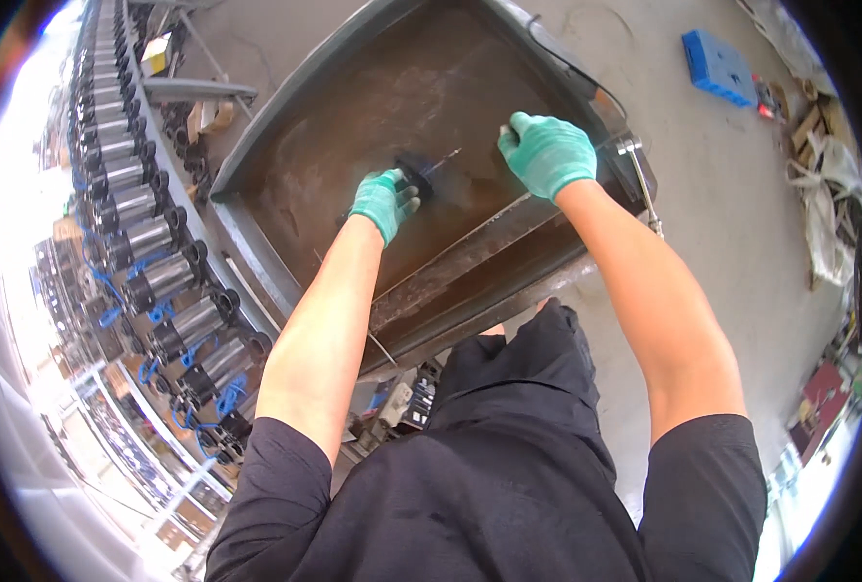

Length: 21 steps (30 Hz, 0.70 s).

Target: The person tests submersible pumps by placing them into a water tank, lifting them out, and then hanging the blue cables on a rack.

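Observation:
My left hand, in a green glove, grips a small black round part with a thin metal pin sticking out to its right, held just above a rusty brown metal tray. My right hand, also gloved in green, rests palm down on the tray surface to the right of the part, fingers curled; what lies under it is hidden. Both bare forearms reach forward from my black shirt.
A long row of silver and black cylindrical units with blue wires runs along the left. A metal rod lies by the tray's right edge. A blue box and scraps lie on the concrete floor at right.

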{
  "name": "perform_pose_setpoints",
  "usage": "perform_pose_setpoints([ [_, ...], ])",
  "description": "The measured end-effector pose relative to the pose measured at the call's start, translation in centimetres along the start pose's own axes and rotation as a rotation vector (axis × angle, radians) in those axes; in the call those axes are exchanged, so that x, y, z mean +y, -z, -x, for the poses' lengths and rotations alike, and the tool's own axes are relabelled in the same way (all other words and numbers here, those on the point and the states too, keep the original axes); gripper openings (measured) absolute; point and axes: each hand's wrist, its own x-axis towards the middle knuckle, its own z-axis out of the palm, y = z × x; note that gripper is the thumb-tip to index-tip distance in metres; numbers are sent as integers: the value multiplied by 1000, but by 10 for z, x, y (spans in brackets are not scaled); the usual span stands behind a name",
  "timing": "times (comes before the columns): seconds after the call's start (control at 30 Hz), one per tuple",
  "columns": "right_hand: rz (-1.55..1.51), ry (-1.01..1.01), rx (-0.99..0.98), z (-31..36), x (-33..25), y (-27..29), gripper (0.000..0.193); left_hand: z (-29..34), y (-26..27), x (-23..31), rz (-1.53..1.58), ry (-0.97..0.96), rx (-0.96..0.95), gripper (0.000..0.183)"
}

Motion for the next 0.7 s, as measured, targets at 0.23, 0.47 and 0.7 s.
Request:
perform_pose_setpoints([
  [0.23,-66,11,34,3,7,-6,34,6,7,-22,-90,-57,104,22],
  [0.47,-28,18,15,1,7,-8,35,22,29,-34,-91,-123,158,31],
  [0.7,-27,25,19,0,6,-7,35,26,42,-49,-167,-254,199,22],
])
